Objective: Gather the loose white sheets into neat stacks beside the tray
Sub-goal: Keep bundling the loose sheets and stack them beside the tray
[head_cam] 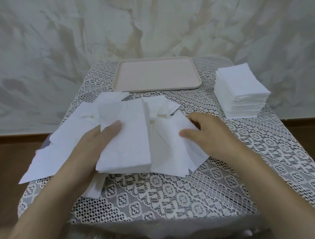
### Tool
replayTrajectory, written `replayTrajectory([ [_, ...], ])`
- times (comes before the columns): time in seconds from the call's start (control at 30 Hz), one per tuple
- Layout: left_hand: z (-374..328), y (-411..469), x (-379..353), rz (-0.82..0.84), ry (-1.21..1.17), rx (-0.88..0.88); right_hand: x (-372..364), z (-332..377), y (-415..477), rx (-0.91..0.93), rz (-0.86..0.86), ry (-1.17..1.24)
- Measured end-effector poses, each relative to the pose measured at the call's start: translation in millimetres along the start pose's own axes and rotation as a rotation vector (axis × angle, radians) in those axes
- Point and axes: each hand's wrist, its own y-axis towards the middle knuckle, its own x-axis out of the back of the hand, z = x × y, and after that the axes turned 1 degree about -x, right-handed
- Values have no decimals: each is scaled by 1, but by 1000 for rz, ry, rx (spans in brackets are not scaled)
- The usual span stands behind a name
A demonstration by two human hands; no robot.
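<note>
My left hand [95,146] grips a thick bundle of white sheets [127,137] from its left side, thumb on top, near the middle of the table. My right hand [208,131] pinches a loose white sheet [172,146] lying just right of the bundle, thumb on top of it. More loose sheets [68,145] are scattered to the left and behind the bundle. A neat tall stack of sheets [240,90] stands at the right of the pale pink tray [157,87], which holds nothing.
The small table wears a white lace cloth [160,194]; its edges fall away close on all sides. One loose sheet overhangs the left edge. A marbled wall stands behind, brown floor on both sides.
</note>
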Motion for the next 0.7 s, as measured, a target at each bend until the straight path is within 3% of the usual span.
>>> replayTrajectory([
  [0.13,0,1,1,-10,1,2,-10,1,5,13,41,-74],
  [0.33,-1,2,2,13,14,-4,8,-11,10,33,45,14],
  [0.53,0,-1,0,-7,53,-42,18,-20,13,26,193,111],
  [0.7,1,-4,-3,-5,33,-96,2,-11,15,56,50,56],
])
